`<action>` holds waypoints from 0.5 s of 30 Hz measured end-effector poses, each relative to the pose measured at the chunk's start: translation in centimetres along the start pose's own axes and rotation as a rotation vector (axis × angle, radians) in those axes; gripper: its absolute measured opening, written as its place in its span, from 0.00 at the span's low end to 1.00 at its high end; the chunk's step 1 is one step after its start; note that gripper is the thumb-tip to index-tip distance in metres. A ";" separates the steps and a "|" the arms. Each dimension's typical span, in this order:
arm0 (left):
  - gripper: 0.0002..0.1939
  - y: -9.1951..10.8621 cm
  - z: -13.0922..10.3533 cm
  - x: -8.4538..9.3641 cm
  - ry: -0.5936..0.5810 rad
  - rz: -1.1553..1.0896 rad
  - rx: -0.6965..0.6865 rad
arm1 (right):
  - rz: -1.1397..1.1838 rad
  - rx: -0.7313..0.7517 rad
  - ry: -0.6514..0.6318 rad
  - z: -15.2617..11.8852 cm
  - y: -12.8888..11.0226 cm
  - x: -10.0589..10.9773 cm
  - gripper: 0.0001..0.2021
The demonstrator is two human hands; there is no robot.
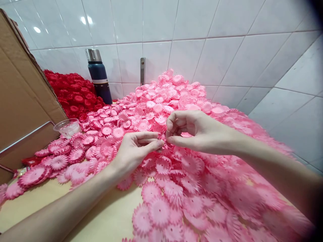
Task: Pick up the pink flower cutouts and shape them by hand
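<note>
In the middle of the head view my left hand (137, 146) is closed, thumb pressed toward the fingers. A small pink flower piece (162, 136) shows at its fingertips, mostly covered. My right hand (190, 131) curls in from the right with thumb and index fingertip brought together beside that piece. Whatever lies in its pinch is too small to make out. Both hands are just above a large heap of pink scalloped flower discs (174, 195), many with a small hole in the centre.
Deep red flower pieces (73, 94) are heaped at the back left beside a dark blue bottle (99, 75). A clear plastic cup (67, 128) and a cardboard box (27, 90) stand at left. White tiles (191, 20) form the wall behind; the tabletop (111, 211) is yellowish.
</note>
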State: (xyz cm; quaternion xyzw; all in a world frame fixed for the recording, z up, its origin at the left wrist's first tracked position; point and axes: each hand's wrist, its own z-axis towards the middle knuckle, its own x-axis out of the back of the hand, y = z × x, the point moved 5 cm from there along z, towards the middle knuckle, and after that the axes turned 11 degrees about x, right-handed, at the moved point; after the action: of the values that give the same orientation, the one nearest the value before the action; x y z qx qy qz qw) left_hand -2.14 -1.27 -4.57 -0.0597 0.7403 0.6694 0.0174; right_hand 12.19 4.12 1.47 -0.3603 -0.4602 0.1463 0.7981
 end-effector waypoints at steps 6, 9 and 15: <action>0.13 -0.3 0.2 -0.1 -0.002 0.007 -0.012 | 0.023 -0.034 0.005 0.1 0.0 0.1 0.05; 0.14 -0.3 0.1 -0.2 -0.011 0.023 -0.028 | 0.034 -0.046 0.019 0.1 0.1 0.1 0.06; 0.15 -0.1 -0.3 -0.3 0.006 0.056 -0.025 | 0.048 -0.053 0.022 0.1 0.4 0.0 0.05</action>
State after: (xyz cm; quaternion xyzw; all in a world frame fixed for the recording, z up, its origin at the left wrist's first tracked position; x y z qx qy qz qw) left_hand -1.82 -1.56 -4.58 -0.0415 0.7331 0.6788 -0.0044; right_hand 12.14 4.47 1.20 -0.3939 -0.4462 0.1493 0.7896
